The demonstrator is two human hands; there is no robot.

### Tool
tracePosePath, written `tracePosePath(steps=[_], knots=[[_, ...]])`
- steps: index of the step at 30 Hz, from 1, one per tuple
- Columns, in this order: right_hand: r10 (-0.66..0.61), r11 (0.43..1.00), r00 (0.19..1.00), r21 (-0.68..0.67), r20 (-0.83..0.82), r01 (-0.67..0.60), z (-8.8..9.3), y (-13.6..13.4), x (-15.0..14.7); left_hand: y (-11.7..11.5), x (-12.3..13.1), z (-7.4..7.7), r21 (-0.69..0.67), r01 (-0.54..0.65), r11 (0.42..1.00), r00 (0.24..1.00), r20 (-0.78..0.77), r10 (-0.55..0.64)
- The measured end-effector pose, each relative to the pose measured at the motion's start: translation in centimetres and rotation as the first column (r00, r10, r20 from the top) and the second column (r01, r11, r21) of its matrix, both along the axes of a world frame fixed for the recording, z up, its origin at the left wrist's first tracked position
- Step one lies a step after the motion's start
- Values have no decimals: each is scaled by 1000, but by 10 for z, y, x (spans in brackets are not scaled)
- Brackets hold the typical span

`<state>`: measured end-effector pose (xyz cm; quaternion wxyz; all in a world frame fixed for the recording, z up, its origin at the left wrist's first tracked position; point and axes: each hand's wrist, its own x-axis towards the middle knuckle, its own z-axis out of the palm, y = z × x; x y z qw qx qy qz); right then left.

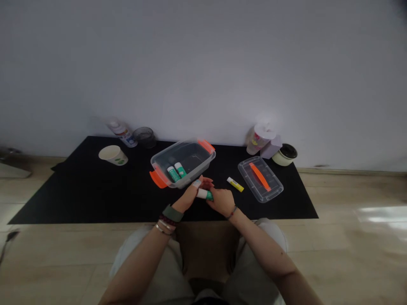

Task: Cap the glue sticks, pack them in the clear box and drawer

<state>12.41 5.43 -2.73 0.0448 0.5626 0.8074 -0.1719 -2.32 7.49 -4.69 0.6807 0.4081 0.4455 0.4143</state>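
Note:
My right hand (222, 201) is closed around the green end of a glue stick (205, 194), with its white cap pointing left. Beside the cap is my left hand (190, 195), fingers stretched out to the right; a small pale patch shows near its thumb, and I cannot make out what it is. Just behind both hands stands a clear plastic box (193, 154) with orange clips, and two green-and-white glue sticks (177, 171) lie inside it. To the right of my right hand, a yellow glue stick (235, 184) rests on the black table mat (127, 199).
A clear lid (276, 186) with an orange handle lies at the right. Behind it are a lidded cup (255, 144), a pale box (271, 147) and a cream pot (282, 159). At the left stand a paper cup (111, 155), a spray can (125, 134) and a dark bowl (144, 137).

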Motion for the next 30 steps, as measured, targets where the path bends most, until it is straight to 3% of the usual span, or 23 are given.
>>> tracePosePath(steps=[7,15,19,22,27,30], knots=[[36,999,999,18,0,-36,0,-9,-9,-2,5,-4,-16,-21,1000,1000,13,21],[-7,1000,999,27,-32,8,-3,-16,-12,-11,7,10,64,73,995,997,7,-73],[-11,1000,999,20,-48,12,-3,-19,-12,-15,8,11,81,68,994,998,-18,-66],[-29,1000,997,3,-66,30,0,-18,-13,-13,11,10,58,-11,998,1000,8,10],[-162,987,967,-26,-196,160,8,-6,-12,-4,13,10,137,-313,940,950,56,308],[-256,967,937,-47,-237,252,8,2,-6,-5,9,6,271,-288,919,946,-70,317]])
